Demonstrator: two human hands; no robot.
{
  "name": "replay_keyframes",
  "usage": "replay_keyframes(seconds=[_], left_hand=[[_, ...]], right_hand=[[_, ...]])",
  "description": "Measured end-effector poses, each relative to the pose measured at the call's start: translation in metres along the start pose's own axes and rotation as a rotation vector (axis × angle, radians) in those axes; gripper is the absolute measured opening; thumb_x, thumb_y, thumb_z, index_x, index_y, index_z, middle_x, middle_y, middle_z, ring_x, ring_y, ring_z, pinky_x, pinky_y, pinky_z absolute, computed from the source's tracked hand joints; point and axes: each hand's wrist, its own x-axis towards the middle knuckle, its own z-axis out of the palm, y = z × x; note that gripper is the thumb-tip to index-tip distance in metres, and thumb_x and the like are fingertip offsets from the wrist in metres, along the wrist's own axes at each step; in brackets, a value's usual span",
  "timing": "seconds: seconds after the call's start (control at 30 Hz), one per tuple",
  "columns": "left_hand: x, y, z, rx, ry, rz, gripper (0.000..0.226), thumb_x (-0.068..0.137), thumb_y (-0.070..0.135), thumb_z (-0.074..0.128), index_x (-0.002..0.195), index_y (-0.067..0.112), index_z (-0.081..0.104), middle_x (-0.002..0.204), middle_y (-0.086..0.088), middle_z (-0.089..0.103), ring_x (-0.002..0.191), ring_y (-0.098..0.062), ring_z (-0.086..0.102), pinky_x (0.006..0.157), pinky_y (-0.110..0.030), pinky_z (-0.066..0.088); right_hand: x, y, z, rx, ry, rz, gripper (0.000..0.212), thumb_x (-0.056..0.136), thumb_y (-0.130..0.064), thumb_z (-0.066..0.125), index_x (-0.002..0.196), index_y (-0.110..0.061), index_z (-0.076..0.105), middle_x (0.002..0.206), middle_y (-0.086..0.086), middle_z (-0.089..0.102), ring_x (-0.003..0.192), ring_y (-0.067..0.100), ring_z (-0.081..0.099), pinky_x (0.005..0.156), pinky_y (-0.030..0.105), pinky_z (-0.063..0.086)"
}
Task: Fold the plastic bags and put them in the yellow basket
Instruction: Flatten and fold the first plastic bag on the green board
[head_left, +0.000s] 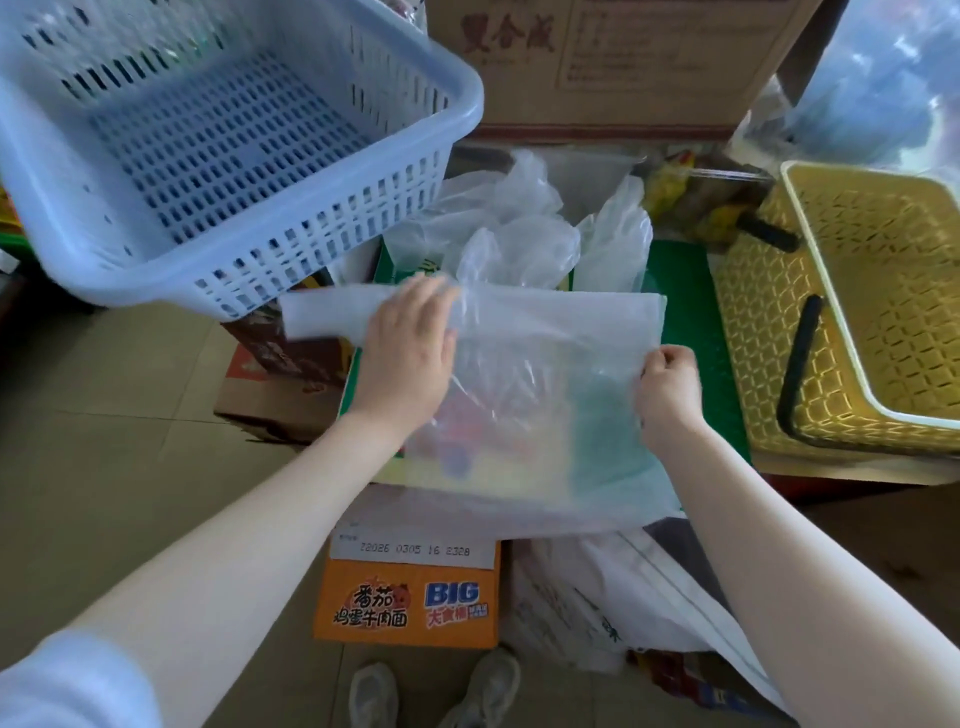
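Two hands: a person's bare hands work one clear plastic bag at the centre of the frame, over a stack of boxes.
Bag in hand: it lies spread flat, its long axis running left to right across the frame, with a narrow white end pointing toward the left edge.
Left hand: fingers straight and together, palm pressing down on the bag's upper left part.
Right hand: fingers curled, pinching the bag's right edge.
Loose bags: a crumpled heap of clear plastic bags sits just above the flat one, at upper centre; their count cannot be told.
Yellow basket: one, at the right edge of the frame, well apart from the bag, with two black handles.
Blue basket: one, tilted, filling the upper left of the frame.
Surface: the flat bag rests on a green box.
Orange carton: one, at lower centre, printed with "BIG".
Cardboard box: one, at the top centre.
Shoes: two, at the bottom edge.
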Motion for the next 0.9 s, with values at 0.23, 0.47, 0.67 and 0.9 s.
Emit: replay_keyframes(seconds=[0.23,0.47,0.67,0.9], left_hand=[[-0.020,0.012,0.078,0.181,-0.581,-0.029,0.074,0.089,0.065,0.013,0.147,0.025,-0.007,0.155,-0.006,-0.016,0.142,-0.021,-0.013,0.113,-0.036,-0.010],[-0.028,-0.004,0.085,0.214,-0.503,-0.019,0.092,0.069,0.077,0.004,0.146,0.028,-0.012,0.155,-0.004,-0.016,0.142,-0.026,-0.011,0.112,-0.044,-0.013],[-0.020,-0.028,0.076,0.238,-0.424,-0.222,0.096,0.076,0.079,0.022,0.148,0.021,-0.007,0.155,-0.010,-0.016,0.141,-0.034,-0.012,0.112,-0.046,-0.011],[-0.022,-0.019,0.060,0.147,-0.364,-0.165,0.073,0.092,0.054,0.032,0.148,0.011,0.011,0.155,-0.015,0.005,0.141,-0.033,0.006,0.115,-0.045,0.005]], right_hand=[[-0.025,0.052,-0.006,-0.718,-0.030,-0.774,0.047,0.092,-0.016,0.044,0.136,0.000,0.038,0.144,0.025,0.034,0.132,0.040,0.031,0.110,0.045,0.026],[-0.035,0.077,0.021,-1.056,-0.456,-0.923,0.074,0.094,-0.057,0.002,0.145,-0.012,0.032,0.151,0.008,0.031,0.138,0.028,0.032,0.112,0.042,0.023],[-0.006,0.089,-0.019,-1.158,-0.390,-0.633,0.088,0.075,-0.065,-0.008,0.150,-0.019,-0.004,0.158,-0.004,-0.010,0.144,0.009,-0.009,0.114,0.033,-0.006],[-0.055,0.082,-0.029,-1.055,-0.320,-1.010,0.058,0.089,-0.045,0.036,0.133,-0.008,0.046,0.149,0.015,0.032,0.131,0.032,0.036,0.111,0.043,0.022]])
